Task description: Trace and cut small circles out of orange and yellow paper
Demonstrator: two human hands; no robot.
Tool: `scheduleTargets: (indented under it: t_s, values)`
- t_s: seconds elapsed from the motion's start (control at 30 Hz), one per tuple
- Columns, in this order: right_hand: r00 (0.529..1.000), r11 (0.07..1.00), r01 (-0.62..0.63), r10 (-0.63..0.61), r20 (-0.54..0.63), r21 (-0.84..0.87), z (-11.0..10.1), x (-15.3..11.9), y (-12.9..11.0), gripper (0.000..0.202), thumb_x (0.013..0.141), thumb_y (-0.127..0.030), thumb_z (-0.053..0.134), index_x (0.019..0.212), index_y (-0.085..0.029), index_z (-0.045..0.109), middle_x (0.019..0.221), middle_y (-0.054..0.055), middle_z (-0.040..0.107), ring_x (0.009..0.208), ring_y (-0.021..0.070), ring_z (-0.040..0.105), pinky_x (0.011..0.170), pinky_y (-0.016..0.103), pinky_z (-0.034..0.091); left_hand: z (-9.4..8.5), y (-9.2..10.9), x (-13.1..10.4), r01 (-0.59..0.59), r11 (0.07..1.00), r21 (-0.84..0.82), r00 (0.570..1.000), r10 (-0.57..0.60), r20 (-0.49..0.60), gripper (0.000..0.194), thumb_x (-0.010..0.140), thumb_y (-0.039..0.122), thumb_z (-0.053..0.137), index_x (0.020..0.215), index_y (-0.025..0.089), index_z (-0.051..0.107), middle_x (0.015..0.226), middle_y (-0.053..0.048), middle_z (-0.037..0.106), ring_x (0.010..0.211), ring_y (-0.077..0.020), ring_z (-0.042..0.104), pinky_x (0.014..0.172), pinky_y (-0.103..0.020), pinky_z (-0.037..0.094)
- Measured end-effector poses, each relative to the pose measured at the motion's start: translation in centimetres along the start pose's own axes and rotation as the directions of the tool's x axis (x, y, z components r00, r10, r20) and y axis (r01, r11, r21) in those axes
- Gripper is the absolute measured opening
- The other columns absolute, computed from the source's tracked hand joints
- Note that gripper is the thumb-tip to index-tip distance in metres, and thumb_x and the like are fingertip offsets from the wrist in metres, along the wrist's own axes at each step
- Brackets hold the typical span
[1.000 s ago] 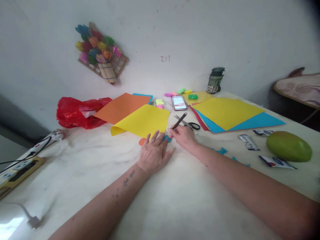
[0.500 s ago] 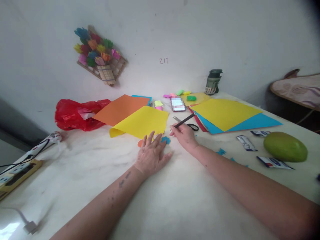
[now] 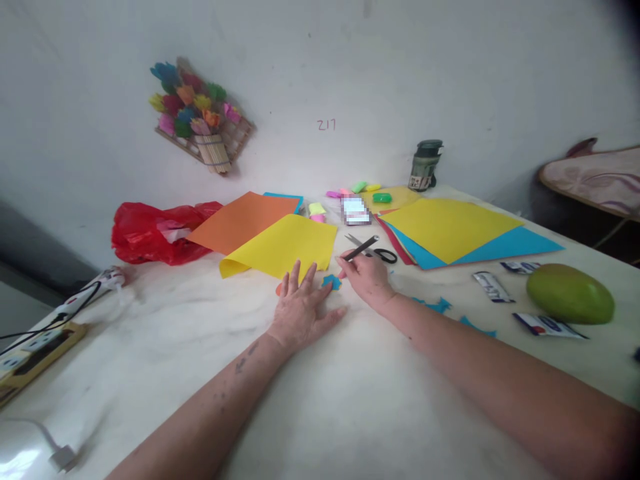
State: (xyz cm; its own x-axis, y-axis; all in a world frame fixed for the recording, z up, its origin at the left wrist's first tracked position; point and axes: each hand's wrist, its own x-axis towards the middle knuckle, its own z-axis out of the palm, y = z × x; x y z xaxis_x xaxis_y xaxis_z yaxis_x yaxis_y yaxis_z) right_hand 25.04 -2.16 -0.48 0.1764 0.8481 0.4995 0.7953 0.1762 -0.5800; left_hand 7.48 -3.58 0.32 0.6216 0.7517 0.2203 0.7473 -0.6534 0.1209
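Note:
My left hand (image 3: pixel 305 303) lies flat with its fingers spread, its index finger touching a small blue paper cutout with a wavy edge (image 3: pixel 331 282). An orange paper piece (image 3: pixel 279 290) shows partly beside its outer fingers. Just right of the cutout, my right hand (image 3: pixel 369 277) is closed around a dark pen (image 3: pixel 361 249), whose upper end leans to the right. The pen's tip is too small to make out. Behind that hand lie scissors with black handles (image 3: pixel 385 256). Under the left fingertips is the near edge of a yellow sheet (image 3: pixel 290 243) with a curled corner.
An orange sheet (image 3: pixel 245 220) and a red plastic bag (image 3: pixel 145 233) lie at left. Yellow (image 3: pixel 450 223) and blue sheets are stacked at right, near a green mango-like fruit (image 3: pixel 570 293), small packets (image 3: pixel 493 287) and blue scraps (image 3: pixel 477 328). A phone (image 3: pixel 356 210) and bottle (image 3: pixel 425 167) stand behind.
My right hand has shifted slightly left and the pen has come lower and nearer to the blue cutout. My left hand has stayed almost in place.

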Motion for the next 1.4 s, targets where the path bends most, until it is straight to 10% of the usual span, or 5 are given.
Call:
scheduleTargets:
  t_s: [1.4]
  values:
    - [0.998, 0.999, -0.030, 0.030, 0.046, -0.011, 0.28, 0.28, 0.15, 0.020, 0.083, -0.034, 0.048, 0.088, -0.020, 0.061, 0.063, 0.000, 0.069, 0.067, 0.0170, 0.066, 0.061, 0.025, 0.041, 0.31, 0.12, -0.23, -0.045, 0.997, 0.055, 0.999, 0.046, -0.025, 0.062, 0.077, 0.064, 0.033, 0.126, 0.028, 0.046, 0.134, -0.001, 0.042, 0.128, -0.0331, 0.020, 0.104, -0.054, 0.007]
